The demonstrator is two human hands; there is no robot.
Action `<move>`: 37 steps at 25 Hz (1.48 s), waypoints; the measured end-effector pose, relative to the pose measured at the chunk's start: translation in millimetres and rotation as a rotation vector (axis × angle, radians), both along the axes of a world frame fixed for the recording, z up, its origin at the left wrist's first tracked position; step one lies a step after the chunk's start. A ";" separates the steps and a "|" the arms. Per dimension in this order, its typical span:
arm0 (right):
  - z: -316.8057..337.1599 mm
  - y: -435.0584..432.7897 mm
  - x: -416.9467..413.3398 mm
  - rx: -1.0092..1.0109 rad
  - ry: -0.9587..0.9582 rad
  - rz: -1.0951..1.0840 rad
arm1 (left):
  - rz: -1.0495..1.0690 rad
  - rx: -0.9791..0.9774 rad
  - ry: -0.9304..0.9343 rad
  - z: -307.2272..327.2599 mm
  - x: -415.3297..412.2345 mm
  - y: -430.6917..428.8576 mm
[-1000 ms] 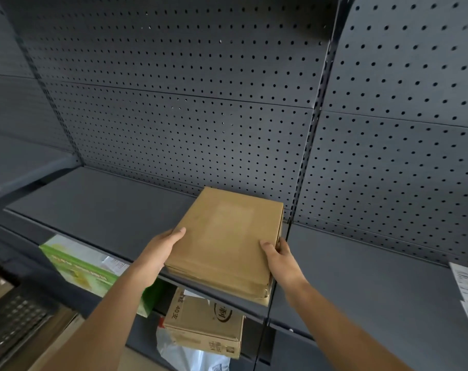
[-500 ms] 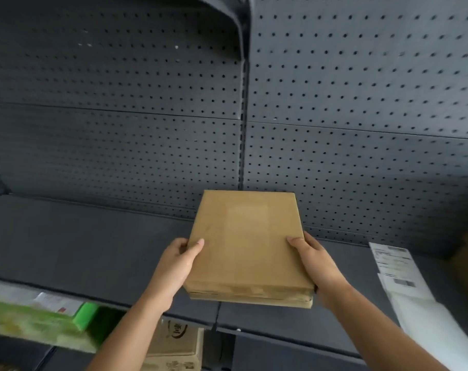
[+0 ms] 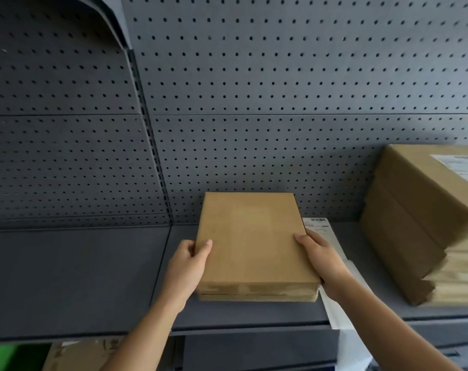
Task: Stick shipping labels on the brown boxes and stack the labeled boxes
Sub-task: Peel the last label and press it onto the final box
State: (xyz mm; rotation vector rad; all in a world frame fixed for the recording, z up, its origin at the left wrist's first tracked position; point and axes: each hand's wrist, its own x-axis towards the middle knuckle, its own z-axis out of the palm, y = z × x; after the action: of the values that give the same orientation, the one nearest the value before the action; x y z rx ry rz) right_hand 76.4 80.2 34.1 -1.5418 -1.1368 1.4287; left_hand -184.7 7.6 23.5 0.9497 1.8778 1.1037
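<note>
**A:** What are the hands doing?

**B:** Both grip one flat brown box (image 3: 254, 245) at the middle of the view. The left hand (image 3: 186, 269) clasps its edge at about 8 o'clock, thumb laid over the top face and fingers tucked underneath. The right hand (image 3: 323, 261) does the same at about 4 o'clock, thumb on top and fingers curled under the side.

**A:** Is the box down on the shelf (image 3: 80, 277)?

**B:** It sits level over the grey shelf, close to the pegboard (image 3: 254, 103) at 12 o'clock. I cannot tell whether its underside touches the shelf. Its top face is plain brown.

**A:** And the labels?

**B:** White shipping labels (image 3: 318, 226) lie on the shelf at 3 o'clock from the box, just beside it and partly under the right hand. They hang past the shelf's front lip.

**A:** Other boxes?

**B:** A stack of brown boxes (image 3: 404, 223) stands farther out at 3 o'clock, apart from the held one. The top box carries a white label (image 3: 460, 164).
</note>
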 end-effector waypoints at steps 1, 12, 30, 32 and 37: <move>-3.5 1.8 3.2 -0.003 0.004 0.002 | 0.007 -0.017 0.015 -3.2 3.6 0.1; -37.9 10.5 9.4 -0.010 0.018 0.082 | 0.048 -0.063 0.080 -19.7 15.9 -7.1; -52.2 5.0 136.8 0.220 -0.705 0.279 | -0.623 0.346 0.229 22.0 158.9 54.9; -61.3 3.5 139.7 0.207 -0.733 0.308 | -0.672 0.333 0.131 16.7 177.0 63.6; -79.0 7.3 135.7 0.239 -0.974 0.310 | -0.714 0.276 -0.042 -0.7 202.2 73.9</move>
State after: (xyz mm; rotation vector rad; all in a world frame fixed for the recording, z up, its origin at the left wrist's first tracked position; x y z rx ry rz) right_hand 212.1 87.5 -44.9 -1.9841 -2.0891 0.6099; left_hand 17.5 81.5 22.8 1.5759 1.1937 0.9247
